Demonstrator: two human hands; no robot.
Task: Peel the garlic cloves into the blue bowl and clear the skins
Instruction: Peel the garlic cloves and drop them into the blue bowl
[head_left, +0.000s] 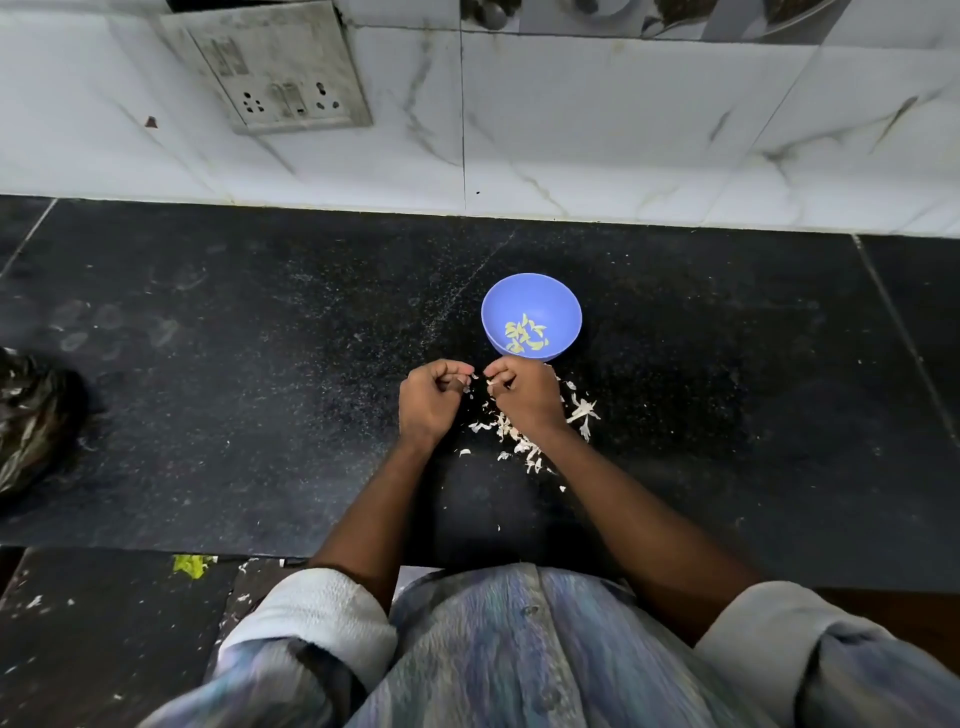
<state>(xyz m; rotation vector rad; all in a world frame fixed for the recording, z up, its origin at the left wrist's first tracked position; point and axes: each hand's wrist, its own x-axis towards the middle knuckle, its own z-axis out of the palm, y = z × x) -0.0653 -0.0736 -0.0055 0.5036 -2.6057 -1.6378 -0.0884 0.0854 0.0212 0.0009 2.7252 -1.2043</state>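
Here my left hand (431, 397) and right hand (522, 397) meet just near of the blue bowl (531, 299), knuckles up, fingers curled in, fingertips almost touching. Pale flecks show between the fingertips; I judge that a garlic clove is pinched there, though the clove itself is too small and too hidden to make out, and I cannot tell which hand bears it. Both hands are curled as for a pinch, neither spread nor flat.

The bowl stands on the black counter (208, 415), a little right of centre, with a small heap of peeled cloves (525, 335) in its near half. The loose skins (519, 439) lie scattered on the counter under and near my right wrist, some to the right of that hand, a few strays nearer the counter's edge.

The step in hand, as I judge it, is stripping one clove. To do it well I keep the work low and near the skin heap, so that the papery flakes drop onto the counter and not into the bowl; I nip the skin at one end and draw it off lengthwise; only the bare clove travels the short way far to the bowl. The skins are light and may drift, so the final sweep should gather them from the strays inward.
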